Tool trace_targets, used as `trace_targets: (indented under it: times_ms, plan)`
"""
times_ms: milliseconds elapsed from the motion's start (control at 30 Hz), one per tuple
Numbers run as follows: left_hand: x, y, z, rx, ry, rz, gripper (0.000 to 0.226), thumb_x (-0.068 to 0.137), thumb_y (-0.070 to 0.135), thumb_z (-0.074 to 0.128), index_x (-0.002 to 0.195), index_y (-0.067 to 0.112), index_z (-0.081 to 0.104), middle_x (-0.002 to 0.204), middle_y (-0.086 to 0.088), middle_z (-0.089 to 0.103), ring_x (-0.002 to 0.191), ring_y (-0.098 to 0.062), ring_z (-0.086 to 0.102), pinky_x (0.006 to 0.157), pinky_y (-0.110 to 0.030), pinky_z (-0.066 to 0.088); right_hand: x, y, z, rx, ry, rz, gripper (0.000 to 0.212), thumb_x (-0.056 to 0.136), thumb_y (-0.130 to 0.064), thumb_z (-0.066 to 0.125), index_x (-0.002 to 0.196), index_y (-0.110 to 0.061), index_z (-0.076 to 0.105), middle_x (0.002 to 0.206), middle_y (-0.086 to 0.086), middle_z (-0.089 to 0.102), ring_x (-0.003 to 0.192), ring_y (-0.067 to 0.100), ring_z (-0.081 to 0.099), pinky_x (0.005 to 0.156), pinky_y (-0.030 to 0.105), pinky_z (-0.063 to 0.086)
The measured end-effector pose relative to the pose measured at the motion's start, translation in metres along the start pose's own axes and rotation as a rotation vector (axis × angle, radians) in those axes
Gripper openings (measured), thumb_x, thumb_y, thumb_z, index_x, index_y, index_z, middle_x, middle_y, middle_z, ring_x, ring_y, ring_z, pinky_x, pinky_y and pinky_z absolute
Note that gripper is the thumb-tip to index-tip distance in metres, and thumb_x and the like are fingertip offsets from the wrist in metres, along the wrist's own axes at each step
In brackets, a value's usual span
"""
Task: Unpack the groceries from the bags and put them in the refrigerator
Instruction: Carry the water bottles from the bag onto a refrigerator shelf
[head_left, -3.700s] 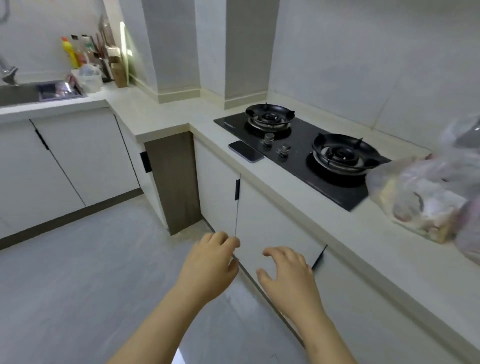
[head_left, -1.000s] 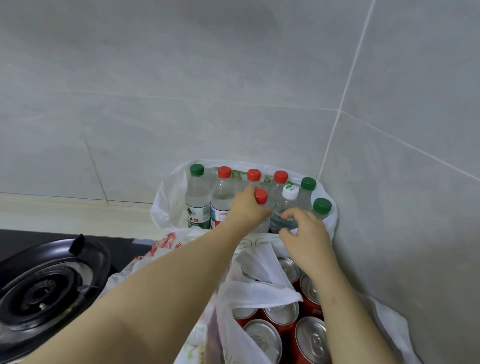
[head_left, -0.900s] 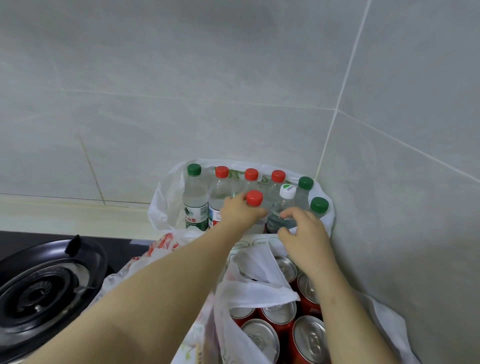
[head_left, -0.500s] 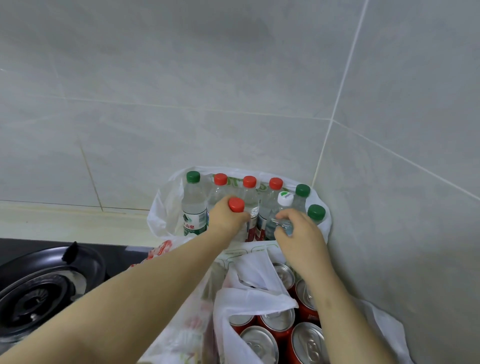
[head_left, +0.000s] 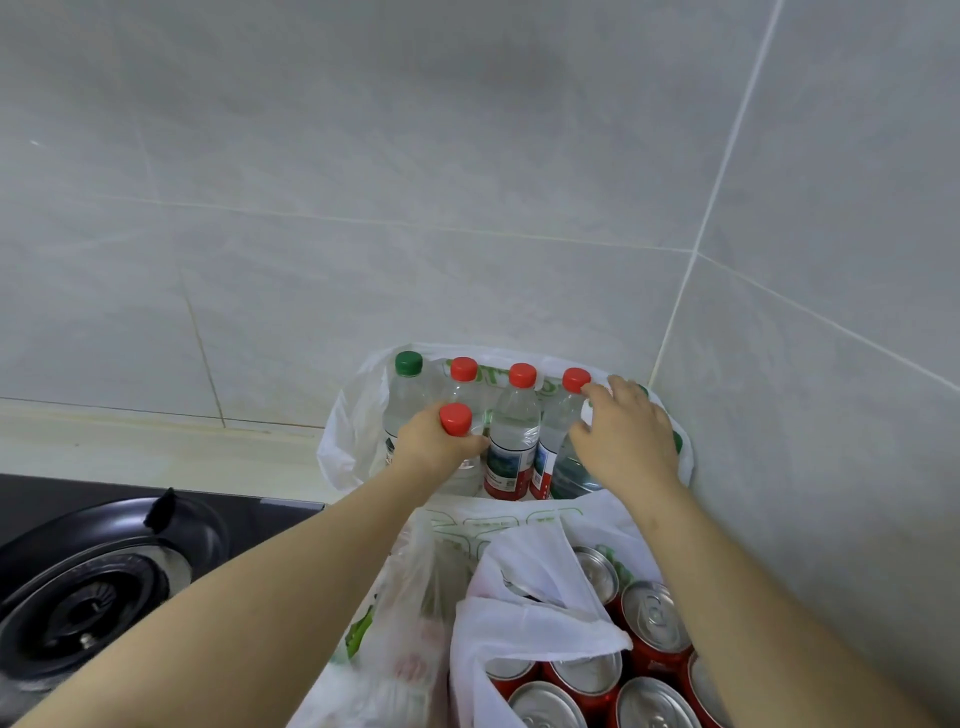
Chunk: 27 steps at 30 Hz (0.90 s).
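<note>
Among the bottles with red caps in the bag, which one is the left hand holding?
The red-capped bottle nearest the camera, in front of the back row of three red caps; the left hand grips it just below its cap.

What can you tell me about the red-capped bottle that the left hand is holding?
The bottle is clear plastic with a round red screw cap and seems to hold water. It stands upright inside the white bag, in front of a row of similar bottles. The left hand grips its neck just under the cap, hiding much of its body and label.
</note>
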<state>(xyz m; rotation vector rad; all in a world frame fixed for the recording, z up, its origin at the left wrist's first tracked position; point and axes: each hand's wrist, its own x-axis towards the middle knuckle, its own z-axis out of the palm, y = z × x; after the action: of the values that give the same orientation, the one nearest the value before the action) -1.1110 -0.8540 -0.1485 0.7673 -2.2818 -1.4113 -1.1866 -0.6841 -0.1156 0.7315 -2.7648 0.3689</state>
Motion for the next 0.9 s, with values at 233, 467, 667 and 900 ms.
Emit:
trace_targets:
  times_ms: [233, 467, 667, 900]
  plan:
    - [0.001, -0.009, -0.001, -0.075, -0.064, -0.020, 0.017, 0.080, 0.017, 0.068, 0.074, 0.013, 0.053, 0.066, 0.003, 0.052, 0.067, -0.014, 0.050, 0.060, -0.021, 0.040, 0.006, -0.005, 0.010, -0.088, -0.059, -0.048, 0.042, 0.094, -0.013, 0.039, 0.135, -0.008, 0.037, 0.139, 0.009, 0.044, 0.125, 0.027, 0.041, 0.103, 0.035, 0.032]
    - [0.000, -0.011, -0.001, -0.076, -0.094, -0.008, 0.014, 0.080, 0.016, 0.068, 0.075, 0.013, 0.055, 0.066, 0.003, 0.052, 0.065, -0.012, 0.049, 0.059, -0.021, 0.040, -0.021, -0.021, 0.018, 0.625, -0.196, -0.023, 0.049, 0.085, -0.028, 0.066, 0.130, -0.024, 0.047, 0.116, -0.006, 0.057, 0.100, 0.011, 0.052, 0.080, 0.023, 0.039]
    - [-0.001, -0.015, -0.004, -0.146, -0.158, -0.059, 0.026, 0.079, 0.019, 0.070, 0.062, 0.024, 0.049, 0.065, 0.007, 0.051, 0.065, -0.011, 0.048, 0.058, -0.023, 0.037, -0.023, -0.032, 0.040, 0.839, -0.409, 0.098, 0.034, 0.076, -0.028, 0.072, 0.107, -0.024, 0.058, 0.104, -0.005, 0.063, 0.088, 0.007, 0.057, 0.070, 0.021, 0.045]
    - [-0.002, -0.019, -0.009, -0.133, -0.195, -0.055, 0.015, 0.074, 0.015, 0.072, 0.071, 0.014, 0.057, 0.075, -0.002, 0.060, 0.078, -0.019, 0.055, 0.072, -0.026, 0.045, -0.015, -0.040, 0.042, 0.809, -0.347, 0.125, 0.027, 0.077, -0.024, 0.072, 0.096, -0.026, 0.054, 0.088, -0.011, 0.059, 0.083, 0.009, 0.055, 0.064, 0.021, 0.041]
